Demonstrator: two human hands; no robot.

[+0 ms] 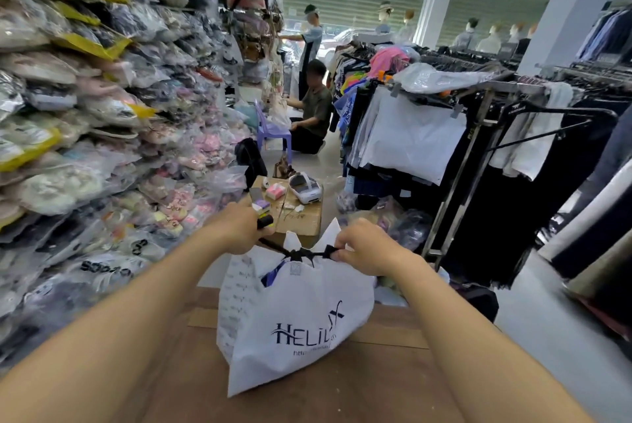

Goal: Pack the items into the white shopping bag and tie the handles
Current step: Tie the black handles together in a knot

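Left hand (pixel 239 227) is gripping one black handle (pixel 265 222) end, fist clenched. White bag (pixel 294 313) is sitting on the brown table (pixel 342 388), centre, printed "HELI…X" over a partial "http" line. Knot (pixel 301 254) sits at its mouth. Right hand (pixel 362 246) is pinching the other end.

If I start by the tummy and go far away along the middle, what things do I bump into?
White shopping bag → black handles pulled by left hand and right hand → cardboard box → purple plastic chair.
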